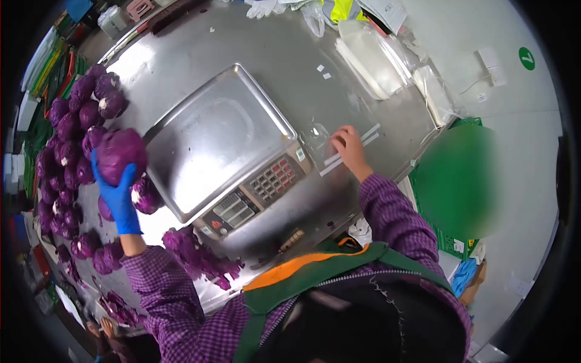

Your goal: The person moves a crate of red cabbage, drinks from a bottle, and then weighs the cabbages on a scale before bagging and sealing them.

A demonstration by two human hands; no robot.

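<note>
Left grip: gloved left hand (pixel 118 196) wrapped around red cabbage (pixel 121 154)
Cabbage: held up beside scale (pixel 212 133), over cabbage pile (pixel 63 130)
Right grip: right hand (pixel 350 148) fingertips on worktop (pixel 290 66) strips (pixel 366 134); pinch unclear

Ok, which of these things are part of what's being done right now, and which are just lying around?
In hand: cabbage in left hand; white strips touched by right hand; scale between them.
Lying about: cabbage pile, loose leaves, plastic bags, gloves.
</note>
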